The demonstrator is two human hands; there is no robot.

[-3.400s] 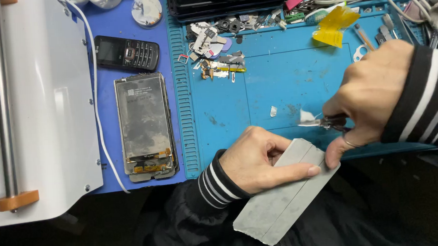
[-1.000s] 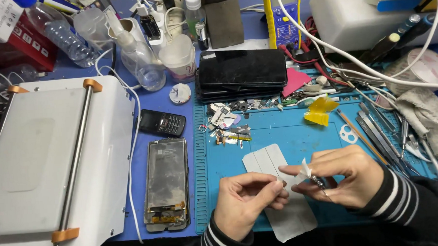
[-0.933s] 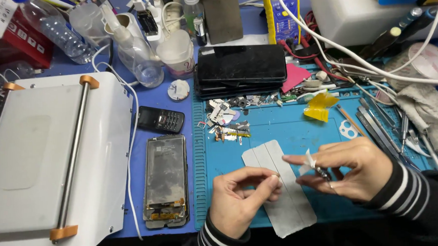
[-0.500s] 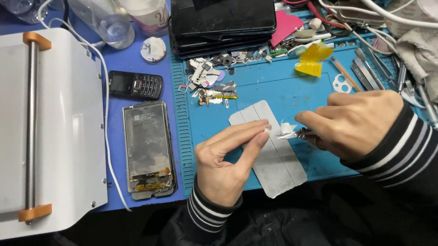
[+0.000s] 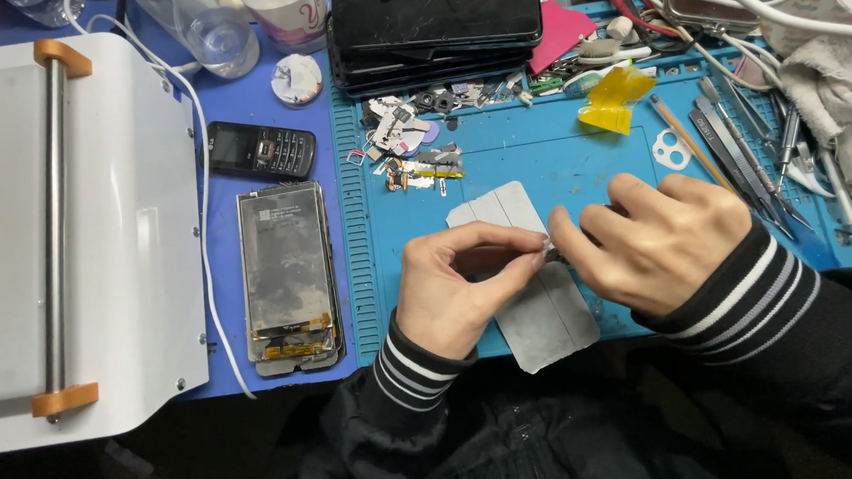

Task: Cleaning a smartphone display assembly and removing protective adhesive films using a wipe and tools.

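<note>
Over the flat grey rectangular pad on the blue work mat, left hand and right hand pinch a tiny pale scrap between meeting fingertips

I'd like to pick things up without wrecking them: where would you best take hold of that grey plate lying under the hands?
Probably the grey plate is best taken by its near corner, coming from the person's side: it lies flat on the blue mat, but that corner juts past the mat's front edge, so fingers can slip beneath. The left hand and right hand cover its middle.
</note>
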